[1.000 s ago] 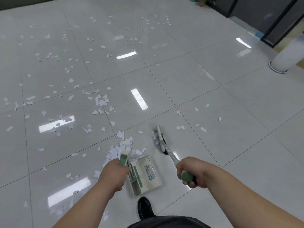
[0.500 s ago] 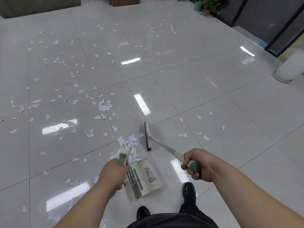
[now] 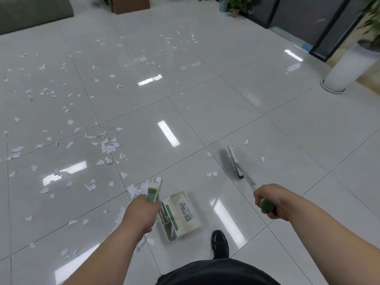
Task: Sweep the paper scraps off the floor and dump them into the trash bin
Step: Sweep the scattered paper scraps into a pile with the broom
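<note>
"How far along are you?"

"Early, I'd say. Most of the paper scraps (image 3: 110,148) lie scattered over the floor (image 3: 267,124). They are thick on my left and thin out far ahead, and on my right only a few lie around the broom (image 3: 235,161). One small heap (image 3: 136,189) sits just beside the dustpan (image 3: 181,214), at its left edge. I can't make out any scraps inside the pan from here. No trash bin is in view, so the dumping is all ahead."

"What have your hands got?"

"My left hand (image 3: 141,212) is wrapped round the dustpan's upright handle, with the pan down at the floor near my shoe (image 3: 220,242). My right hand (image 3: 269,200) is clenched on the broom's green grip, its head out to the right and blurred."

"And the scraps themselves?"

"White, torn and irregular, mostly flat, a few curled. They look light to me, likely to skitter away from a hard stroke."
</note>
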`<state>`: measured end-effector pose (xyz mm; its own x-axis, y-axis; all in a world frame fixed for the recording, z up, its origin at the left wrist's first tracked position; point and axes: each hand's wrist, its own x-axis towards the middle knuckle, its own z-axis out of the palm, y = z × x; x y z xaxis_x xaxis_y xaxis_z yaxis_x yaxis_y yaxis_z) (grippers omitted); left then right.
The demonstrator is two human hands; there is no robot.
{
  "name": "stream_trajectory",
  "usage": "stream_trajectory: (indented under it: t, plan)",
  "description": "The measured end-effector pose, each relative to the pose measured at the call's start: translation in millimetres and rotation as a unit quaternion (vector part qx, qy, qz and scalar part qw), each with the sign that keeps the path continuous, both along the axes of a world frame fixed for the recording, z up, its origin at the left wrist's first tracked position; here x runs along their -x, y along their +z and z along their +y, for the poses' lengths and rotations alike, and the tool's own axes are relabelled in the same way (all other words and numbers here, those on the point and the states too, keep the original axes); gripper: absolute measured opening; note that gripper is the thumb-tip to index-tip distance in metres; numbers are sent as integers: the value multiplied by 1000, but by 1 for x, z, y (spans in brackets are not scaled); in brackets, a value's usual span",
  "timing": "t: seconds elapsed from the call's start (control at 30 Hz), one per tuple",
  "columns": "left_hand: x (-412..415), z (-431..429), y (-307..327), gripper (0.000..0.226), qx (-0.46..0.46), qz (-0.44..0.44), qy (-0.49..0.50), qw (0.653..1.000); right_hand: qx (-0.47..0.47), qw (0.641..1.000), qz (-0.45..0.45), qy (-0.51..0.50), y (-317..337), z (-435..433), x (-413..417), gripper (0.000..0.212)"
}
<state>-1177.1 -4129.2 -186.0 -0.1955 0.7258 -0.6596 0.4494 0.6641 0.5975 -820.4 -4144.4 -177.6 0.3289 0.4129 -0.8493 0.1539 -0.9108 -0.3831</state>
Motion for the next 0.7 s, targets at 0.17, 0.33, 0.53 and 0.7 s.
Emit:
stream_trajectory:
  t: [0.17, 0.33, 0.53, 0.7]
  plan:
    - [-48, 19, -4, 16, 16, 43, -20, 999, 19, 999, 2, 26, -15, 26, -64, 21]
    - [-79, 20, -3, 24, 33, 76, -5, 997, 47, 992, 54, 103, -21, 44, -70, 14]
    - [-101, 10, -6, 23, 50, 80, 39, 995, 86, 962, 139, 221, -32, 44, -27, 12]
    - [-102, -2, -8, 17, 76, 24, 133, 988, 95, 942, 195, 256, -20, 64, -6, 21]
